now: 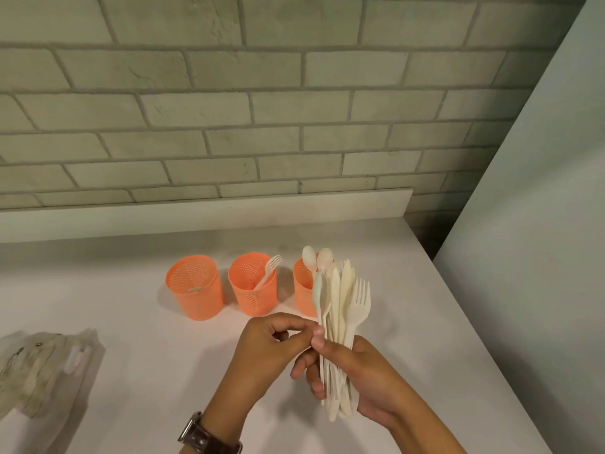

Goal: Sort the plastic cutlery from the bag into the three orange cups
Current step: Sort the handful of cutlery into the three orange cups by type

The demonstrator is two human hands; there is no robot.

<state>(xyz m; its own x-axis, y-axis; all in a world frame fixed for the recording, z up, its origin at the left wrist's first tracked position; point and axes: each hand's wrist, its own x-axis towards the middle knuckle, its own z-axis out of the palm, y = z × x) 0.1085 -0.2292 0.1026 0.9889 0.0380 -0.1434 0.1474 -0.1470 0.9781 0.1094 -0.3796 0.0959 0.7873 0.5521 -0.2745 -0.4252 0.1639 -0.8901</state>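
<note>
White counter (137, 322) fills most of the view, under a brick wall (229, 93). The bag (42, 365) lies far left, near the edge. Three orange cups stand in a row: the left cup (195, 288) has one small piece low down, the middle cup (252, 285) holds a fork (270, 269), and the right cup (303, 290) holds two spoons (317, 258). The right hand (363, 378) is wrapped around a bunch of cutlery (342, 309) in front of the right cup. The left hand (268, 345) pinches one spoon (319, 298) at the bunch's edge. I think it should slide that spoon straight up, holding the rest tight, then drop it with the spoons.
</note>
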